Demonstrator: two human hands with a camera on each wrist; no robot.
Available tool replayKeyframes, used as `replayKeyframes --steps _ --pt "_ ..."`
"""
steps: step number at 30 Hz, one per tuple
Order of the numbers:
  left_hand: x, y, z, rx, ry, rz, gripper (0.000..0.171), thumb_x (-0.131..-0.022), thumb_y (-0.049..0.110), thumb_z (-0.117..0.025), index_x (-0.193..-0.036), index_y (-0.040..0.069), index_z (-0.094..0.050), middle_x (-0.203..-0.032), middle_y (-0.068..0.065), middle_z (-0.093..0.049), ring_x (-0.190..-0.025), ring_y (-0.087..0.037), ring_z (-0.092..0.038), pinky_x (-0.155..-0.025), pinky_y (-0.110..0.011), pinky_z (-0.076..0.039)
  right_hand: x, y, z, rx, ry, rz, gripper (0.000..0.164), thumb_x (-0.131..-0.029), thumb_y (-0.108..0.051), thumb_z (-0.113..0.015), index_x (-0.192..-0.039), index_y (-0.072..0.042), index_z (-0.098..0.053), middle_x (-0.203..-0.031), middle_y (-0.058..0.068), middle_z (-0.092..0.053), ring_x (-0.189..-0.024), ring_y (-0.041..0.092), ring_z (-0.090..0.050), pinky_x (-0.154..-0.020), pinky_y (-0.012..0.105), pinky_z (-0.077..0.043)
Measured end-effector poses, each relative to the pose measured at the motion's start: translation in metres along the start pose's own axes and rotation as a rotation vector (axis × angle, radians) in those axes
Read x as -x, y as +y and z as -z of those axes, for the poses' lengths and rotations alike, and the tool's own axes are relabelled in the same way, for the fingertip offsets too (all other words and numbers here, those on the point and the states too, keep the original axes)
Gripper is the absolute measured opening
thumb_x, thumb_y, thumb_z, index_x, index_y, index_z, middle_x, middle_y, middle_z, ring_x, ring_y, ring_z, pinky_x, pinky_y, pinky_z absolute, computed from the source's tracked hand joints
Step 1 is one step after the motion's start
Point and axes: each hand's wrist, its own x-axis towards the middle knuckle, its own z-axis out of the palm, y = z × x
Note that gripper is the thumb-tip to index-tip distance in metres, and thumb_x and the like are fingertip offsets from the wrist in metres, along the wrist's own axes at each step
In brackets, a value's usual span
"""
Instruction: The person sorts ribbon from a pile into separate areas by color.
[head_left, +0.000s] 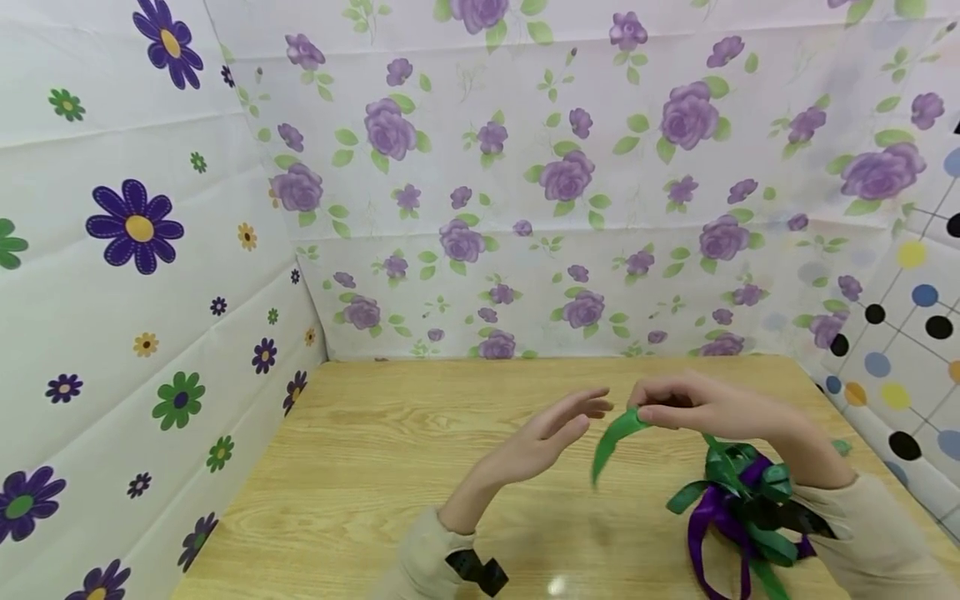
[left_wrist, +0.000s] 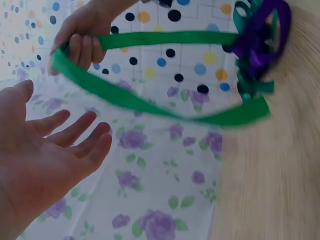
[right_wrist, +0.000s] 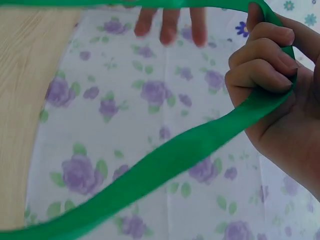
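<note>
A green ribbon point(head_left: 618, 439) is pinched in my right hand point(head_left: 693, 406), raised over the right half of the table. In the right wrist view the curled fingers of that hand hold the ribbon point(right_wrist: 175, 155), with lengths running off to the left. One end hangs loose; another length leads to a tangled bunch of green and purple ribbons point(head_left: 720, 500) below the right forearm. My left hand point(head_left: 532, 437) hovers just left of the hanging end, fingers spread and holding nothing. In the left wrist view its palm point(left_wrist: 45, 155) lies apart from the ribbon.
The wooden table point(head_left: 360, 467) carries the ribbon bunch near its right side. A floral sheet point(head_left: 517, 275) hangs along the back, a daisy-print sheet point(head_left: 120, 333) on the left and a dotted sheet point(head_left: 892, 358) on the right. A black strap point(head_left: 476, 571) sits at the left wrist.
</note>
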Motion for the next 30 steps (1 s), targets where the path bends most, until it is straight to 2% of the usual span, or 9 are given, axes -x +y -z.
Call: replayKeyframes --steps 3,6,8,10,14,17,21,25,30 --pt "-0.008 0.004 -0.002 0.064 0.016 -0.077 0.056 -0.104 0.047 -0.031 -0.143 0.009 -0.043 -0.138 -0.018 -0.053 -0.128 -0.017 -0.05 -0.106 -0.03 -0.041 -0.013 -0.007 -0.001 0.0 0.008 0.021 0.028 -0.1 0.005 -0.04 -0.106 -0.012 -0.061 -0.071 0.004 -0.042 -0.049 0.015 -0.028 -0.052 0.032 -0.035" --pt "-0.01 0.007 -0.002 0.151 0.055 -0.147 0.051 -0.103 0.041 -0.04 -0.117 -0.005 -0.058 -0.108 -0.026 -0.062 -0.105 -0.02 -0.061 -0.096 -0.031 -0.048 -0.022 -0.01 -0.001 0.008 0.021 0.038 0.028 -0.1 0.004 -0.042 -0.107 -0.013 -0.064 -0.071 0.005 -0.045 -0.048 0.015 -0.027 -0.052 0.032 -0.035" --pt "-0.007 0.008 0.001 0.195 0.084 -0.182 0.048 -0.103 0.036 -0.045 -0.103 -0.011 -0.058 -0.088 -0.024 -0.061 -0.088 -0.02 -0.062 -0.088 -0.031 -0.051 -0.025 -0.009 0.0 0.011 0.033 0.032 0.027 -0.1 0.002 -0.043 -0.106 -0.013 -0.064 -0.071 0.006 -0.046 -0.047 0.016 -0.027 -0.051 0.032 -0.035" --pt "-0.002 0.007 0.006 0.234 0.107 -0.191 0.046 -0.102 0.032 -0.048 -0.097 -0.013 -0.056 -0.078 -0.015 -0.059 -0.078 -0.017 -0.06 -0.082 -0.028 -0.051 -0.025 -0.006 0.002 0.008 0.051 0.006 0.024 -0.101 0.0 -0.044 -0.103 -0.013 -0.064 -0.068 0.007 -0.042 -0.047 0.018 -0.027 -0.05 0.032 -0.035" --pt "0.011 0.001 0.022 0.267 0.139 -0.18 0.037 -0.103 0.026 -0.048 -0.094 -0.01 -0.055 -0.075 0.003 -0.056 -0.069 -0.01 -0.054 -0.071 -0.022 -0.049 -0.02 0.007 0.01 -0.009 0.1 -0.053 0.02 -0.101 -0.002 -0.045 -0.099 -0.011 -0.063 -0.063 0.008 -0.035 -0.046 0.02 -0.025 -0.047 0.034 -0.033" --pt "0.022 -0.007 0.037 0.278 0.167 -0.146 0.027 -0.103 0.023 -0.047 -0.092 0.001 -0.057 -0.072 0.007 -0.052 -0.064 -0.008 -0.047 -0.064 -0.02 -0.044 -0.015 0.019 0.016 -0.033 0.121 -0.086 0.019 -0.102 -0.003 -0.044 -0.099 -0.009 -0.062 -0.06 0.009 -0.031 -0.046 0.02 -0.023 -0.047 0.035 -0.032" --pt "0.036 -0.016 0.057 0.309 0.208 -0.093 0.023 -0.103 0.022 -0.046 -0.086 0.011 -0.055 -0.067 0.007 -0.044 -0.06 -0.01 -0.038 -0.06 -0.021 -0.036 -0.01 0.034 0.022 -0.082 0.122 -0.122 0.018 -0.103 -0.006 -0.042 -0.097 -0.005 -0.059 -0.06 0.009 -0.028 -0.047 0.02 -0.022 -0.049 0.037 -0.031" --pt "0.05 -0.026 0.076 0.348 0.251 -0.055 0.027 -0.103 0.021 -0.046 -0.078 0.012 -0.051 -0.062 0.006 -0.038 -0.057 -0.01 -0.031 -0.059 -0.025 -0.028 -0.005 0.048 0.027 -0.108 0.133 -0.169 0.019 -0.104 -0.009 -0.041 -0.097 -0.003 -0.058 -0.062 0.011 -0.028 -0.048 0.023 -0.022 -0.049 0.038 -0.031" --pt "0.065 -0.038 0.1 0.336 0.295 0.01 0.03 -0.103 0.021 -0.046 -0.074 0.015 -0.05 -0.059 0.005 -0.034 -0.055 -0.011 -0.028 -0.06 -0.028 -0.026 0.003 0.067 0.036 -0.114 0.192 -0.285 0.023 -0.104 -0.019 -0.043 -0.102 -0.002 -0.058 -0.062 0.012 -0.03 -0.05 0.027 -0.024 -0.051 0.038 -0.033"
